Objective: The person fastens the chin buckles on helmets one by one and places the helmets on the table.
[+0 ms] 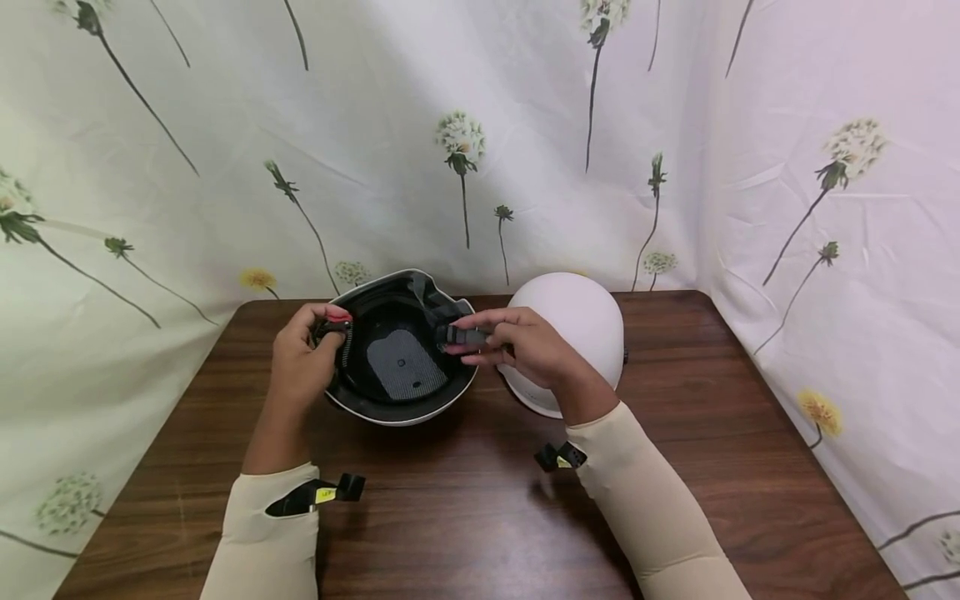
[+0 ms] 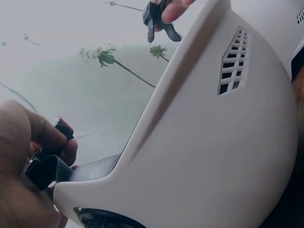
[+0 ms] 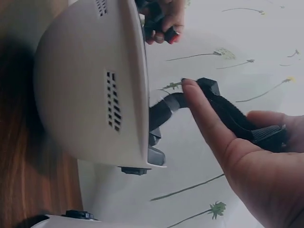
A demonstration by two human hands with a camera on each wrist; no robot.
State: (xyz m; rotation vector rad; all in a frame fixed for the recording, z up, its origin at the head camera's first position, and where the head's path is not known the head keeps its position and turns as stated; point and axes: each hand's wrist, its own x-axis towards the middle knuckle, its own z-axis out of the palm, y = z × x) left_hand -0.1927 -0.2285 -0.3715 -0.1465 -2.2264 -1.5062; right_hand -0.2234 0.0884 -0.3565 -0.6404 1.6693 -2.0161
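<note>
A white helmet [image 1: 405, 362] lies upturned on the table, its black padded inside facing up. At its left rim my left hand [image 1: 300, 354] pinches a black chin-strap buckle with a red part [image 1: 339, 318]. Over the right rim my right hand [image 1: 528, 342] holds the other black chin strap [image 1: 459, 335] between thumb and fingers, raised above the rim. In the right wrist view this strap [image 3: 166, 111] runs from inside the helmet to the right fingers. The left wrist view shows the vented white shell [image 2: 213, 133] beside the left hand. The two strap ends are apart.
A second white helmet [image 1: 570, 325] sits dome up, just right of the first and partly behind my right hand. Both stand near the back edge of the brown wooden table [image 1: 450, 508]. A flower-printed curtain [image 1: 390, 150] hangs behind and at the sides.
</note>
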